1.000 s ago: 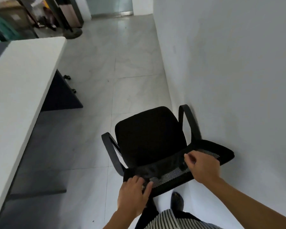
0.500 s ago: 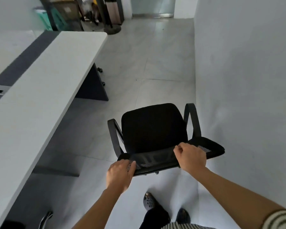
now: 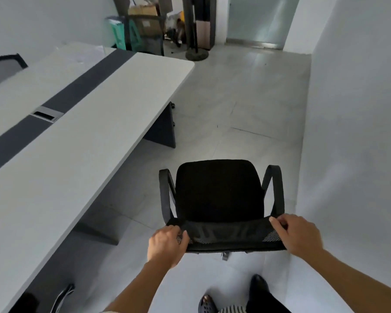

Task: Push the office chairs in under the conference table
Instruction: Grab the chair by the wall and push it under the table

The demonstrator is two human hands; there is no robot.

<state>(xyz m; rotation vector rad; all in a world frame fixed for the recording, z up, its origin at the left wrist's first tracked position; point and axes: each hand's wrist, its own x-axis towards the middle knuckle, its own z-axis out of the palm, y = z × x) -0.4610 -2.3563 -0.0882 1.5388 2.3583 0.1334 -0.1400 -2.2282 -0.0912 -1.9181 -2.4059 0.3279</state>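
Note:
A black office chair (image 3: 217, 190) with a mesh backrest and two armrests stands on the tiled floor, its seat facing away from me. It is between the long white conference table (image 3: 61, 154) on the left and the wall on the right. My left hand (image 3: 166, 243) grips the left end of the backrest's top edge. My right hand (image 3: 297, 234) grips the right end. The chair is apart from the table, with floor showing between them. Another chair's armrest (image 3: 62, 295) pokes out beside the table at the bottom left.
A white wall (image 3: 352, 132) runs close along the chair's right side. A dark table leg panel (image 3: 165, 129) stands ahead on the left. Cardboard boxes and a green stool (image 3: 142, 30) sit at the far end. A third chair's back (image 3: 5, 68) rises across the table.
The chair has turned from angled against the wall to facing straight down the aisle and come away from the wall. Both hands stayed on the backrest. My view has swung left, showing more table.

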